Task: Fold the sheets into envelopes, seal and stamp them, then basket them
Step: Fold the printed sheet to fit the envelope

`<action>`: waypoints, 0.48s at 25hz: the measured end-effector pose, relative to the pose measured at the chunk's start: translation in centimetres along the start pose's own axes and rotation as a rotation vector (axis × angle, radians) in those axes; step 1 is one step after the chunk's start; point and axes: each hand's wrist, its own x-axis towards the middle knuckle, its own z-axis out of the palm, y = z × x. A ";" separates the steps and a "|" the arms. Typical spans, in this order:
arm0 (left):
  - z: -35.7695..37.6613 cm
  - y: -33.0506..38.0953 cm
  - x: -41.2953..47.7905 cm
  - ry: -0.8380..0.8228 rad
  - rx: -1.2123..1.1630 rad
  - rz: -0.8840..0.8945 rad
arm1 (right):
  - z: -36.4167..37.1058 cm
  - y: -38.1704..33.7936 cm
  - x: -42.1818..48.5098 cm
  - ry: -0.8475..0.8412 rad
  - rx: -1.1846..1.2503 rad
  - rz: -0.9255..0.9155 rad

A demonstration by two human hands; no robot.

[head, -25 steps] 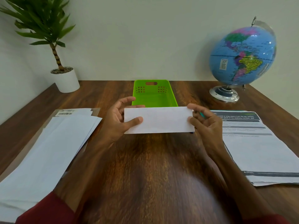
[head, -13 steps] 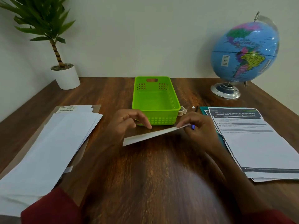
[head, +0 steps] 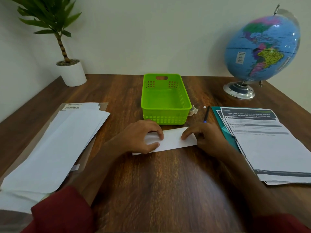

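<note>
Envelope (head: pixel 170 140) lies flat on the table (head: pixel 156 190), mid-table, just in front of the basket (head: pixel 165 100), slightly skewed with its right end farther back. Left hand (head: pixel 141 138) rests on its left half, fingers curled with tips pressing the paper, thumb along the near edge. Right hand (head: pixel 203 137) sits at its right end, fingertips pressing down on the paper; a blue pen (head: pixel 206 114) shows just behind this hand, can't tell if it's held.

Basket stands at center toward the back edge, nothing visible inside. A small tape roll (head: pixel 193 110) touches its right near corner.

Open wood between the envelope and the near edge, only the forearms cross it. Red sleeves (head: pixel 64 211) at the near edge.

Left edge: stack of white sheets (head: pixel 55 145) on a clear sleeve, running from near corner toward mid-table, close to the left forearm. Right edge: printed pages (head: pixel 269 142) on a teal folder (head: pixel 218 115), just beside the right hand. Back left corner: potted plant (head: pixel 70 71). Back right corner: globe (head: pixel 262 47).
</note>
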 end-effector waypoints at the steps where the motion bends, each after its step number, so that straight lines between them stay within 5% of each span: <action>1: 0.1 -0.1 0.0 -0.001 -0.010 0.005 | 0.3 -0.3 0.0 0.042 -0.025 -0.015; 12: 0.2 1.9 -0.9 0.122 -0.018 -0.069 | 2.7 -2.9 0.3 -0.054 -0.184 -0.131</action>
